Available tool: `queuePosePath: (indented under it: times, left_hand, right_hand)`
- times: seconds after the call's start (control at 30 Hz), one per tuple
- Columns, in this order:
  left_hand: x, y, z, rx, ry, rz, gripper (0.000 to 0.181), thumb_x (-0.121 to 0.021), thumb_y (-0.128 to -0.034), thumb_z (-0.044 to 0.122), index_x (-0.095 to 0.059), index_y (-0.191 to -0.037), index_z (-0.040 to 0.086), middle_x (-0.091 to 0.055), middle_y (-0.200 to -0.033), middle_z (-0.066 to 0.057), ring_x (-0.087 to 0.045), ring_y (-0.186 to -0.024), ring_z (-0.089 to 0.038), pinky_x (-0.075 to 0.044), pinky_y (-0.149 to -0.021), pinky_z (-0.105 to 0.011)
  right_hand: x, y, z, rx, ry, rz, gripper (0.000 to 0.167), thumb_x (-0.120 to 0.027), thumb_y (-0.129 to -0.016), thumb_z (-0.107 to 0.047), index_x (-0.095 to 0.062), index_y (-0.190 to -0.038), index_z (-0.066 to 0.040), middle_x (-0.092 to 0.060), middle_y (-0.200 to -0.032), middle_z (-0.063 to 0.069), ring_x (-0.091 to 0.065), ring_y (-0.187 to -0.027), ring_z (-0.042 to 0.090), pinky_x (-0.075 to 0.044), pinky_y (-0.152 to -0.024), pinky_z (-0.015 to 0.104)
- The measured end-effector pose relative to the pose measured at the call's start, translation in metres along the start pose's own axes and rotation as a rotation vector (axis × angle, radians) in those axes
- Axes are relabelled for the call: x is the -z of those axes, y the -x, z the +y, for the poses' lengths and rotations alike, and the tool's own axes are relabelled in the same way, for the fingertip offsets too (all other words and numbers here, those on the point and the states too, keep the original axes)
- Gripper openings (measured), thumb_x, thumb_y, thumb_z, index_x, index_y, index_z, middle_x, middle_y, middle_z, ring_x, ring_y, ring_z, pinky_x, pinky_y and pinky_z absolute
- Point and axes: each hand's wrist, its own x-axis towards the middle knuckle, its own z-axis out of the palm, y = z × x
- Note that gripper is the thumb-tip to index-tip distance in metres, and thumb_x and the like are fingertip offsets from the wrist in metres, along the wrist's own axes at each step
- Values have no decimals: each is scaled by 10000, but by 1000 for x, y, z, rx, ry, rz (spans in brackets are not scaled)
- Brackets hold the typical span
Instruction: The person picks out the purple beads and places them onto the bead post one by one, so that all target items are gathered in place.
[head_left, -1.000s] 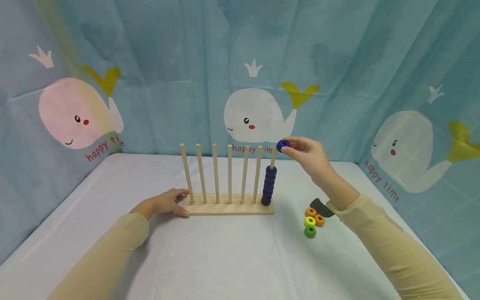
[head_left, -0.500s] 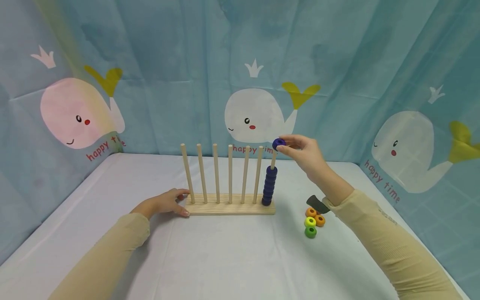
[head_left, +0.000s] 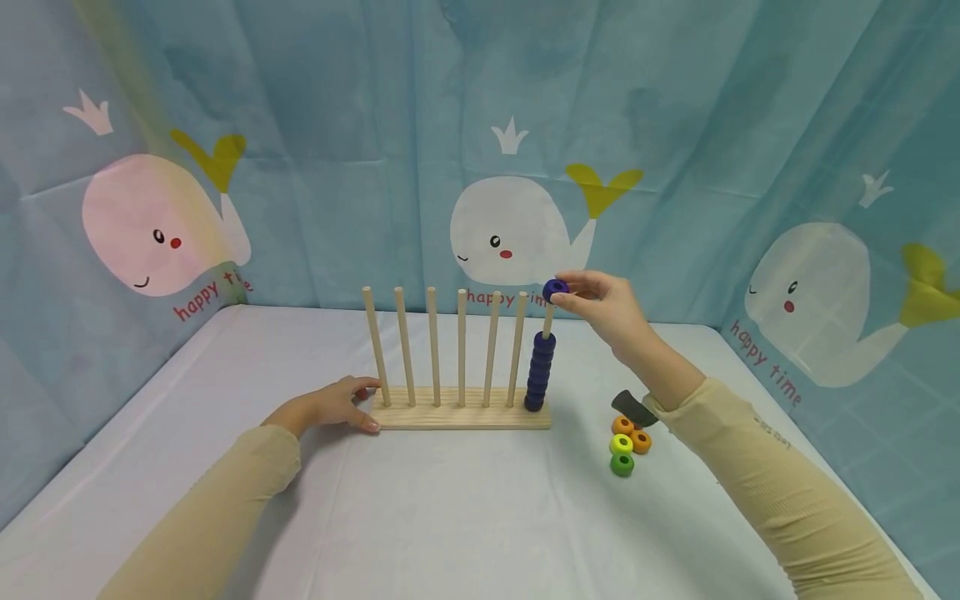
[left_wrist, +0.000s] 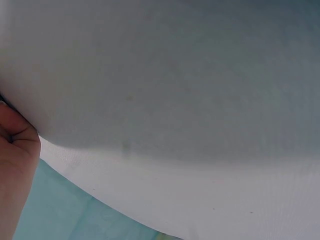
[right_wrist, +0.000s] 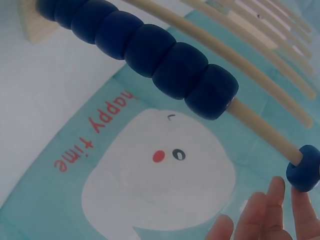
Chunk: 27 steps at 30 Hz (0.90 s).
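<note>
A wooden peg stand (head_left: 461, 421) carries several upright pegs in a row. Dark blue beads (head_left: 540, 372) are stacked on its rightmost peg. My right hand (head_left: 611, 312) pinches another dark blue bead (head_left: 555, 290) at that peg's top; in the right wrist view the peg's tip meets this bead (right_wrist: 304, 169), with a length of bare peg between it and the stack. My left hand (head_left: 333, 404) holds the stand's left end, thumb at the front and fingers behind. Only part of the left hand (left_wrist: 17, 160) shows in the left wrist view, at the left edge.
Right of the stand lie a green bead (head_left: 622, 464), a yellow bead (head_left: 621, 444) and two orange beads (head_left: 641, 442). A dark grey curved piece (head_left: 633, 408) is seen by the right sleeve. A blue curtain with whales (head_left: 510, 233) surrounds the white table (head_left: 450, 517).
My right hand has moved slightly left with the blue bead, from beside the rightmost peg to its top. The left hand stays at the stand's end.
</note>
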Motion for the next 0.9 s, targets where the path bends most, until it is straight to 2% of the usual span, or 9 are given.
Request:
queuePosePath:
  times: [0.2,0.5,0.63,0.77,0.9]
  left_hand:
    - [-1,-2,1,2,0,-3,846,-816,-783,233,-356,-1429,-60,-419,-1289,-320,-366,-1231,-494,-271,-1031,-634]
    - [-1,3,2,-23,-6,12,842,-802,-802,265,-352,-1436,-57,-418,-1286,-323,-338,-1253,-519,-253,-1035,-651]
    - [-1,12,1,-63,-40,52,850,-784,-821,317,-343,-1435,-72,-430,-1255,-291,-374,-1226,-503,-275,-1023,-648]
    - [1,24,-1,-82,-55,102,848,-736,-865,362,-315,-1440,-96,-406,-1268,-309,-471,-1120,-459,-383,-946,-596]
    - [4,40,-6,-94,-128,195,760,-686,-910,342,-342,-1429,-94,-420,-1272,-324,-491,-1110,-472,-411,-903,-595]
  right_hand:
    - [4,3,1,-3,25,-3,541,-672,-936,-209,-481,-1422,-69,-499,-1359,157,-444,-1219,313,-366,-1017,533]
    - [10,8,7,-17,38,8,514,-667,-939,-223,-504,-1396,-54,-482,-1392,151,-423,-1244,318,-377,-1017,511]
    - [18,12,12,-2,58,0,506,-658,-945,-230,-507,-1386,-34,-480,-1399,156,-419,-1249,321,-362,-1026,529]
    - [31,19,20,-4,106,0,492,-634,-960,-259,-510,-1374,-24,-471,-1402,166,-405,-1258,332,-339,-1035,565]
    - [47,28,31,-28,164,-3,515,-612,-969,-308,-496,-1386,-28,-427,-1433,179,-365,-1293,362,-322,-1032,601]
